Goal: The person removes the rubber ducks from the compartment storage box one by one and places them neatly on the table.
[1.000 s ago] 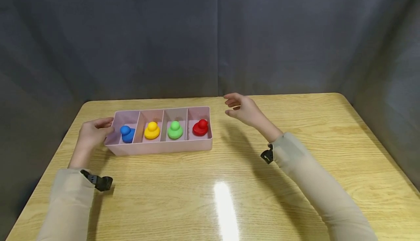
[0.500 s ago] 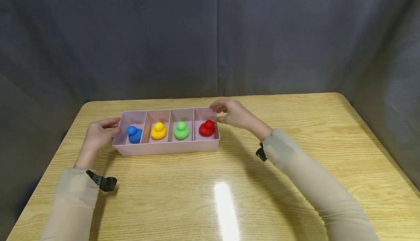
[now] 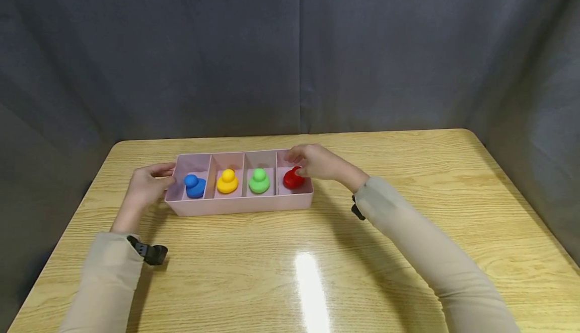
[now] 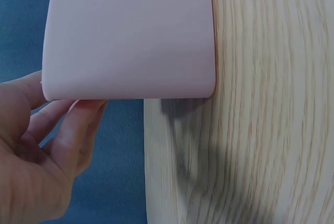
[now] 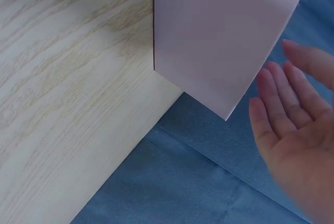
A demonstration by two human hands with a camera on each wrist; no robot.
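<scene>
A pink tray [image 3: 240, 204] with four compartments lies on the wooden table [image 3: 408, 197]. From left to right it holds a blue duck [image 3: 195, 186], a yellow duck [image 3: 227, 182], a green duck [image 3: 259, 181] and a red duck [image 3: 292, 179]. My left hand [image 3: 149, 184] holds the tray's left end, thumb at the rim and fingers against the end wall [image 4: 130, 36]. My right hand [image 3: 317, 164] hovers over the right end and partly covers the red duck. In the right wrist view its fingers [image 5: 284, 104] are straight beside the tray wall [image 5: 224, 31].
A dark blue curtain [image 3: 290, 56] closes off the back and both sides of the table. The table's left edge [image 3: 68, 222] lies close to my left forearm. Bare wood stretches in front of the tray and to its right.
The tray has slid to the right with my left hand at its end. My right hand came down and left from above the table to the tray's right end.
</scene>
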